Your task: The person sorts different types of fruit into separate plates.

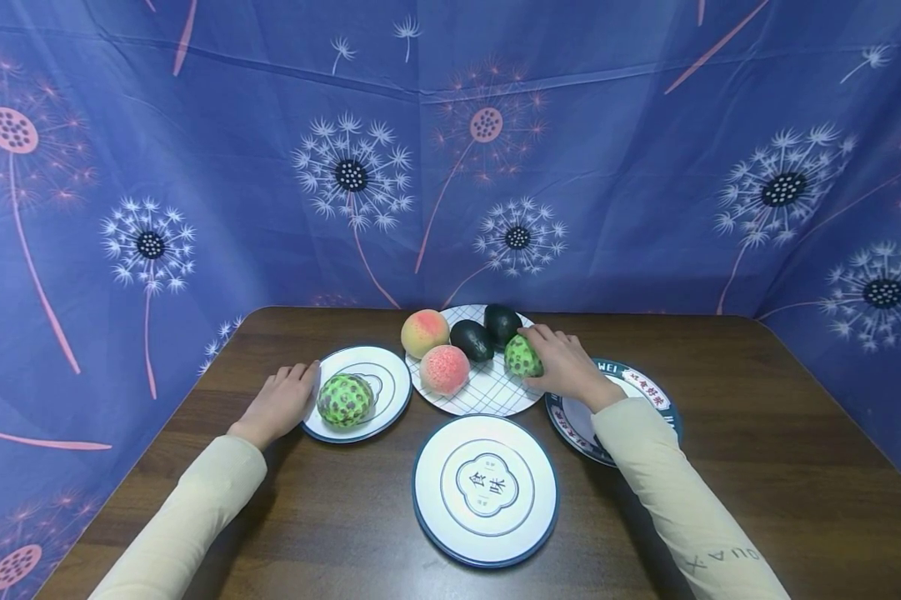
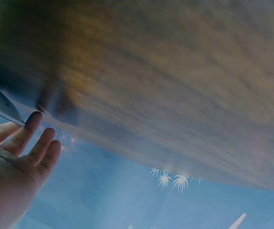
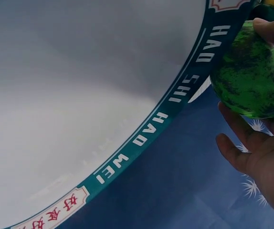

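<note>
My right hand (image 1: 564,363) holds a green fruit with dark blotches (image 1: 523,357) between thumb and fingers, over the right side of a white plate with a grid pattern (image 1: 488,400). Two dark avocados (image 1: 472,340) and two peaches (image 1: 445,370) lie on that plate. On the left, a blue-rimmed white plate (image 1: 387,367) bears another spotted green fruit (image 1: 345,400). Beside its outer rim rests my left hand (image 1: 279,403). The left wrist view shows the left fingers (image 2: 50,155) spread, the rim (image 2: 14,118) right against the index finger.
At the front middle stands a blue-rimmed white plate (image 1: 521,517), apparently stacked. A green-rimmed plate with lettering (image 1: 663,404) lies at the right, partly under my right forearm. A blue dandelion-print cloth (image 1: 608,150) hangs behind the brown wooden table (image 1: 780,467).
</note>
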Action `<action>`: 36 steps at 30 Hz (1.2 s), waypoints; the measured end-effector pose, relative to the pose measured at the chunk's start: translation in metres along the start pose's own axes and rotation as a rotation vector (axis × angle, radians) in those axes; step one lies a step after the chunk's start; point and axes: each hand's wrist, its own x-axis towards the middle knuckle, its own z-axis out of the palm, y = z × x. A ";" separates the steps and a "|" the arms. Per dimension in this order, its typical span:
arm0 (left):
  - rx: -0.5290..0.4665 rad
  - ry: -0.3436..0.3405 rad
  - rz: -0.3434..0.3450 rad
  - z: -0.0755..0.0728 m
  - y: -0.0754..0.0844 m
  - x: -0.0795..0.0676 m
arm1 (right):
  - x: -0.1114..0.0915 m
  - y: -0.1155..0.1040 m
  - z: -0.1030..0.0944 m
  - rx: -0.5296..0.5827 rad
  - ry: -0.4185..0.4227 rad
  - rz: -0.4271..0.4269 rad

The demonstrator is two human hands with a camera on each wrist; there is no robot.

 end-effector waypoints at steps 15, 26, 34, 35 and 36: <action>0.005 0.008 0.002 0.004 -0.002 0.002 | 0.000 -0.013 -0.012 -0.007 0.055 -0.061; 0.006 0.000 0.000 0.004 -0.002 0.002 | 0.007 -0.035 -0.021 0.010 0.098 -0.138; -0.001 0.010 0.003 0.004 -0.002 0.001 | 0.014 -0.055 -0.026 -0.023 0.118 -0.200; 0.000 0.013 0.004 0.004 -0.002 0.001 | 0.015 -0.057 -0.026 -0.026 0.117 -0.204; 0.000 0.015 0.005 0.005 -0.002 0.001 | 0.016 -0.060 -0.027 -0.030 0.116 -0.210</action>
